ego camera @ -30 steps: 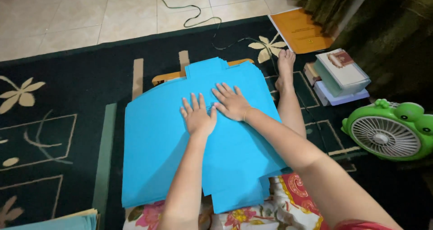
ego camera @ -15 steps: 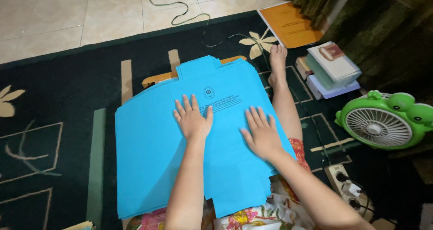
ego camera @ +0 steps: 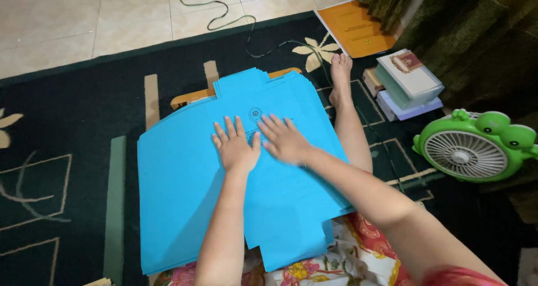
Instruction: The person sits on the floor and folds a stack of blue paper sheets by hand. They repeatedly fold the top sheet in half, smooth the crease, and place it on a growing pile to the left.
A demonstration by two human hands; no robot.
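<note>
My left hand [ego camera: 235,147] lies flat, palm down, fingers spread, on the big blue paper sheet [ego camera: 185,196]; its grip is open and closes on nothing. My right hand [ego camera: 284,139] rests just beside it, thumb side almost touching, fingers likewise splayed and slightly blurred, grip open, pressing the same sheet. The sheet sits across my lap and over a low wooden board [ego camera: 188,98] whose edge peeks out at the far side. Its long axis runs away from me, tilted a little to the right: a narrower tab juts out at the far end, and a notched, stepped edge lies at the near end over my floral cloth [ego camera: 358,258]. The left edge runs long and straight beside a pale stripe in the dark carpet [ego camera: 73,112], with open carpet beyond it. On the right the sheet's edge meets my outstretched leg [ego camera: 350,123]; past that stand a stack of books [ego camera: 406,81] and a green frog-shaped fan [ego camera: 476,146], well apart from the sheet.
</note>
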